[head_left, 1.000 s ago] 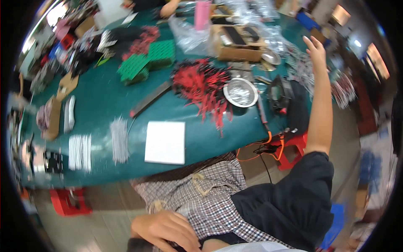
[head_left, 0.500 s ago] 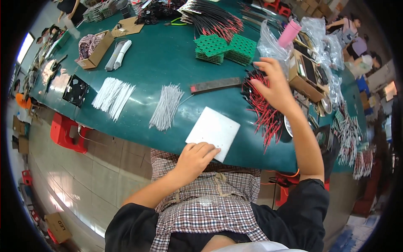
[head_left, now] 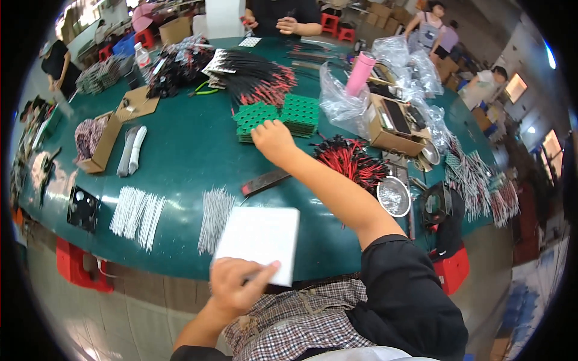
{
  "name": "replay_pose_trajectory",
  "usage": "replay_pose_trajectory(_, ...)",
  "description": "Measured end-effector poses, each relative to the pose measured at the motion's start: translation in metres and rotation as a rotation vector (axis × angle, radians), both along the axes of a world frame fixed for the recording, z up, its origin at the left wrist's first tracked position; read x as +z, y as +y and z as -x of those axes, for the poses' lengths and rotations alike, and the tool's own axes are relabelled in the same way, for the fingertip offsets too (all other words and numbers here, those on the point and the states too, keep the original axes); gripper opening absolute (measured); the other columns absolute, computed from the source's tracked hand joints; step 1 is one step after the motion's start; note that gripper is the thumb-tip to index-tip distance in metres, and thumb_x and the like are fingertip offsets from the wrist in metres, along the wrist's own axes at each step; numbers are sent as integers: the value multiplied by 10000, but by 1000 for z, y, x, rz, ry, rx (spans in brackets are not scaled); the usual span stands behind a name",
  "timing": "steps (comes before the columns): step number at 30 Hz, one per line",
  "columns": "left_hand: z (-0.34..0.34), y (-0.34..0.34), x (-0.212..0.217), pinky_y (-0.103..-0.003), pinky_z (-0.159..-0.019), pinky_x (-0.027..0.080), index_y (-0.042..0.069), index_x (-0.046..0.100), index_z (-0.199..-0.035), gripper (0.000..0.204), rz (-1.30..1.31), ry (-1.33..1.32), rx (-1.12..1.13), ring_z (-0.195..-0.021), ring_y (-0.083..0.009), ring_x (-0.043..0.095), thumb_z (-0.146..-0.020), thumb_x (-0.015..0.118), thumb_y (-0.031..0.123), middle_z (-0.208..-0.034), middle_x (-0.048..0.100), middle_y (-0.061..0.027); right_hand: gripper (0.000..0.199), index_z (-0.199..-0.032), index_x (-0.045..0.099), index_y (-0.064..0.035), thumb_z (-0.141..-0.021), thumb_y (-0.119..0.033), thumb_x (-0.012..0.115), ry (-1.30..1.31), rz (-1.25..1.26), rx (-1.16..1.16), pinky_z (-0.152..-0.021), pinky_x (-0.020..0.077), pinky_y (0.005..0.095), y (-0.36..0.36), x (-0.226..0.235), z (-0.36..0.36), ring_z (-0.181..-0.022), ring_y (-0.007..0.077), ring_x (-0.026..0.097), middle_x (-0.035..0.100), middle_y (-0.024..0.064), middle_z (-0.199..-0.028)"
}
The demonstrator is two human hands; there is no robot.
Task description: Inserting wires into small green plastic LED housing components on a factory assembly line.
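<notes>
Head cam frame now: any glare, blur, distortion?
Head view: glare streaks on the green table around the white strips; same view: white block nearly washed out, left hand looks slightly blurred, so grip detail is unclear; head view again: fisheye bows the table's front edge, corners black, bright opening at far right overexposed.

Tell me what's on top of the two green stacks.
The right green stack shows a dark-spotted top. The person's right hand is over the near side of the left green stack; whether it touches is unclear, and whatever lies beneath it is hidden.
</notes>
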State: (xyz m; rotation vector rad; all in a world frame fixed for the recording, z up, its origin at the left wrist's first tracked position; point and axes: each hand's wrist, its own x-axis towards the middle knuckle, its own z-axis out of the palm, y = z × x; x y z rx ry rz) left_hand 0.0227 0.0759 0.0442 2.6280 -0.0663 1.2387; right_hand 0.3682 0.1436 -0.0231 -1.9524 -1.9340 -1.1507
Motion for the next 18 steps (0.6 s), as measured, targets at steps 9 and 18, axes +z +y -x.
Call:
replay_pose_trajectory(9, -74, 96, -6, -397, -758, 448, 142, 739, -1120, 466, -146, 25, 219, -896, -250, 592, -683, 663, -1, -960, 616, -45, 166, -922, 691, -33, -759, -61, 697, 92, -383, 110, -549, 476, 319, -47, 91, 31, -665, 193, 581, 583, 38, -741)
replay_pose_trajectory(18, -113, 152, -71, -433, -946, 441, 62, 634, -1236, 505, -210, 360, 468, -1156, -307, 567, -735, 692, 42, -1241, 595, -132, 290, -985, 695, 34, -731, -105, 695, 105, 79, 182, -500, 438, 272, -195, 84, 136, -645, 165, 548, 598, 54, -786)
